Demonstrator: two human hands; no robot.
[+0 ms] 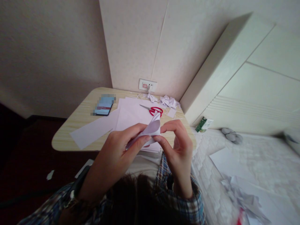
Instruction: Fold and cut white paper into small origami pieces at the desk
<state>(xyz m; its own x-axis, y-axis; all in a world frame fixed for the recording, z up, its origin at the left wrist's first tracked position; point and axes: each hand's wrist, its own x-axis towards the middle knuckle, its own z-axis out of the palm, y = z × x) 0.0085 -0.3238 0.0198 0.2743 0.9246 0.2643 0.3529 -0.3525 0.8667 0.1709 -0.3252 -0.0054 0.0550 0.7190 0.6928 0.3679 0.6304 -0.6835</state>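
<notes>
A small piece of folded white paper (153, 126) is held up between my two hands, above the near edge of the table. My left hand (123, 148) is closed on its left side, thumb along the lower edge. On the right, my right hand (177, 142) pinches the paper's lower right corner between thumb and bent fingers. The paper's upper part curls open and rises to a narrow point. Just behind it lie red-handled scissors (154, 110) on white paper sheets (131, 112). Parts of the fold are hidden by my fingers.
On the wooden table (63, 134) are a phone (104, 104), a long paper strip (93, 128) and several folded paper pieces (168, 101) by the wall socket (147, 85). At right, a mattress (203, 156) bears a green-and-white box (203, 124), paper sheets and crumpled paper (243, 197).
</notes>
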